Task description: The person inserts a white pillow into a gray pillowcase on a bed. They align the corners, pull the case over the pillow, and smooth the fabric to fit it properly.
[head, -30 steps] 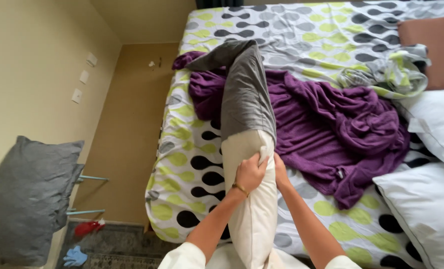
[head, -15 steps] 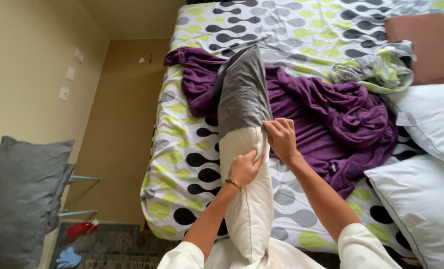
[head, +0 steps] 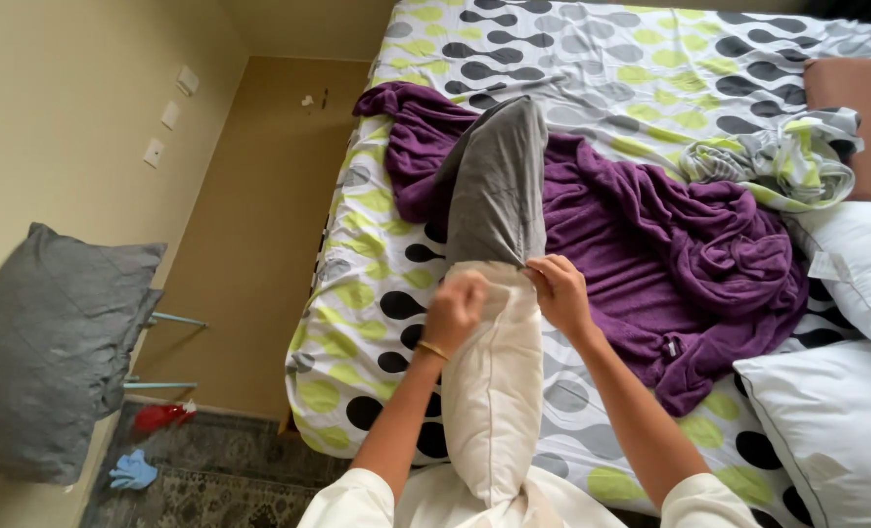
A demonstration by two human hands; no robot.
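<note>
A long white pillow (head: pixel 494 391) stands between my arms, its far end inside a grey pillowcase (head: pixel 494 186). My left hand (head: pixel 453 311) grips the left side of the pillow just below the case's open edge. My right hand (head: pixel 558 291) pinches the case's edge on the right side. The cased end leans out over the bed (head: pixel 592 59), which has a sheet patterned with black and green spots. A rumpled purple blanket (head: pixel 650 235) lies on the bed behind the pillow.
Two bare white pillows (head: pixel 826 430) lie at the right edge of the bed. A bunched patterned cloth (head: pixel 778 161) and a brown cushion (head: pixel 856 108) sit at the far right. A grey pillow (head: pixel 49 352) rests on a rack at left, above a rug (head: pixel 210 489).
My right hand has moved up from beside the left hand to the case's edge. The left hand has slid up the pillow. The view has shifted right.
</note>
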